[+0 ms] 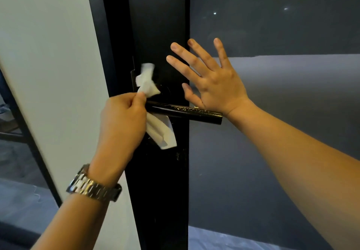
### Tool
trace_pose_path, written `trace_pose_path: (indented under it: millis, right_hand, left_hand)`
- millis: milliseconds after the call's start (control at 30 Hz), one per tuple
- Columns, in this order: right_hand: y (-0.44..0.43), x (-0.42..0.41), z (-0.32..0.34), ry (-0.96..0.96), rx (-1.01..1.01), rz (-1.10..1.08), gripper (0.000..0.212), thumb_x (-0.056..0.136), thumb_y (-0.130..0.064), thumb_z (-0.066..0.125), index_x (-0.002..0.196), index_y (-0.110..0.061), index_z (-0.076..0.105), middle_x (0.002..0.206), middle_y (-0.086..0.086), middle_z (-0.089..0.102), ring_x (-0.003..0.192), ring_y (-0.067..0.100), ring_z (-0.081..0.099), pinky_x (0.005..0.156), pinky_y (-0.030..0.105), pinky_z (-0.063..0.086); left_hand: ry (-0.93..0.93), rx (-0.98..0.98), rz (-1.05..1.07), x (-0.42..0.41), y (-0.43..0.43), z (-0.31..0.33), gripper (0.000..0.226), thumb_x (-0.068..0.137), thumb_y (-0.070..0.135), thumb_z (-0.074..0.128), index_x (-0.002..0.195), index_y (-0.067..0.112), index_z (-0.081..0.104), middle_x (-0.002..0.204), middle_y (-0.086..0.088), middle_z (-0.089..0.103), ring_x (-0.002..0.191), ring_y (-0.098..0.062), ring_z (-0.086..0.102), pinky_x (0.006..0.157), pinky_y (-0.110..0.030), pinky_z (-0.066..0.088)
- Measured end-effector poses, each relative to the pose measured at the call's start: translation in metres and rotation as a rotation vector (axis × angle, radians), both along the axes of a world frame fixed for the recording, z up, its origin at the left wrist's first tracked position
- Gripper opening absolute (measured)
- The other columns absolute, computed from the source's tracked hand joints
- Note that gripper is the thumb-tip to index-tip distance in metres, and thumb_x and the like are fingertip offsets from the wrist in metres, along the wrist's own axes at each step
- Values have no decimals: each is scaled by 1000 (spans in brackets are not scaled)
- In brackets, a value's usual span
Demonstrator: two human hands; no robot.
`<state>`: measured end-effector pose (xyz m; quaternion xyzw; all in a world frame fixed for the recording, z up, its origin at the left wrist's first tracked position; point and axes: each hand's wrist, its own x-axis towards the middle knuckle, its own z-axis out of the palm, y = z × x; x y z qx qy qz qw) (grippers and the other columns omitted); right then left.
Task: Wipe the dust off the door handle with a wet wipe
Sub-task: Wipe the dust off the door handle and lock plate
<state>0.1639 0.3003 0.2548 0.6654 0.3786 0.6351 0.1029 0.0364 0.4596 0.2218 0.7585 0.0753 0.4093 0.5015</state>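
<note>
Door handle [185, 113] long axis runs left-right; left hand [122, 119] at its pivot end, pinching wet wipe [153, 113], is nearer; right hand [210, 82] splayed, empty, above the handle's free end.

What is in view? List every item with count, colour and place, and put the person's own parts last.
Black cylindrical metal door handle: one, black with pale dust specks on top, horizontal at centre.
Crumpled white wet wipe: one, white, at the handle's left end, sticking out above and below the fist.
Black door frame: one, black, vertical at centre.
Frosted grey glass panel: one, grey, right of the frame.
White wall panel: one, white, left.
Silver metal wristwatch: one, silver, left wrist.
Left hand: one, closed on the wipe.
Right hand: one, fingers spread, above the handle.
</note>
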Motion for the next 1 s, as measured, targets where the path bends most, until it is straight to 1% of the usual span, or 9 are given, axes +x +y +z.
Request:
trace_pose_path:
  millis: [200, 300, 367, 500, 633, 700, 767, 867, 1000]
  right_hand:
    - [1, 1, 1, -6, 0, -1, 53, 94, -36, 39, 144, -20, 38, 149, 4, 38, 137, 28, 37, 110, 57, 22]
    - [0, 0, 1, -4, 2, 11, 52, 94, -35, 39, 144, -20, 39, 149, 5, 38, 137, 28, 37, 109, 57, 23]
    - [0, -1, 1, -11, 5, 8, 52, 94, -35, 40, 143, -20, 40, 149, 5, 39, 136, 28, 38, 109, 57, 23]
    - [1, -1, 1, -19, 9, 14, 52, 93, -34, 41, 143, -19, 41, 148, 4, 40, 136, 28, 39, 109, 57, 24]
    - [1, -1, -1, -5, 5, 11, 52, 93, -35, 40, 143, -20, 40, 149, 4, 39, 137, 28, 37, 109, 58, 23]
    - [1, -1, 0, 3, 2, 8, 52, 93, -35, 40, 144, -20, 39, 149, 4, 38, 137, 28, 37, 109, 57, 23]
    - [0, -1, 1, 2, 2, 4, 53, 94, -35, 40, 144, -20, 39, 149, 4, 38, 137, 28, 36, 110, 57, 22]
    - [0, -2, 0, 1, 7, 13, 52, 93, -35, 40, 143, -20, 40, 149, 4, 38, 137, 28, 37, 110, 57, 22]
    - [0, -1, 1, 1, 6, 17, 53, 93, -34, 41, 143, -20, 40, 149, 4, 39, 137, 28, 37, 110, 56, 22]
  left_hand:
    - [-40, -125, -141, -25, 19, 10, 21, 75, 30, 64, 65, 13, 71, 55, -4, 65, 53, -17, 57, 63, -32, 46]
    - [-117, 48, -44, -17, 20, 30, 15, 71, 25, 66, 58, 31, 72, 59, 3, 64, 57, -13, 56, 66, -30, 47]
    - [-113, 212, 102, -5, 15, 39, 23, 72, 21, 66, 61, 40, 71, 57, 19, 61, 59, 0, 57, 63, -12, 46]
    - [-84, 298, 164, 19, 12, 34, 16, 81, 13, 60, 90, 17, 73, 78, -4, 69, 72, -14, 62, 67, -25, 50]
    - [-103, 266, 143, 22, 21, 17, 18, 85, 13, 59, 100, 15, 69, 90, -2, 68, 86, -15, 63, 77, -21, 48]
    - [-122, 216, 161, 22, 22, 7, 18, 84, 12, 61, 100, 14, 69, 91, -2, 69, 85, -13, 63, 77, -16, 48]
    - [-135, 208, 224, 21, 18, -4, 10, 84, 12, 62, 91, 14, 69, 80, 2, 68, 71, -6, 60, 63, 0, 40]
    - [-121, 303, 202, 17, 13, -25, 15, 80, 2, 59, 71, 15, 63, 63, 7, 60, 60, -4, 54, 56, 2, 36]
    - [43, 409, 62, 18, 13, -45, 17, 80, -1, 60, 89, 10, 70, 91, -1, 67, 82, -14, 61, 69, -5, 44]
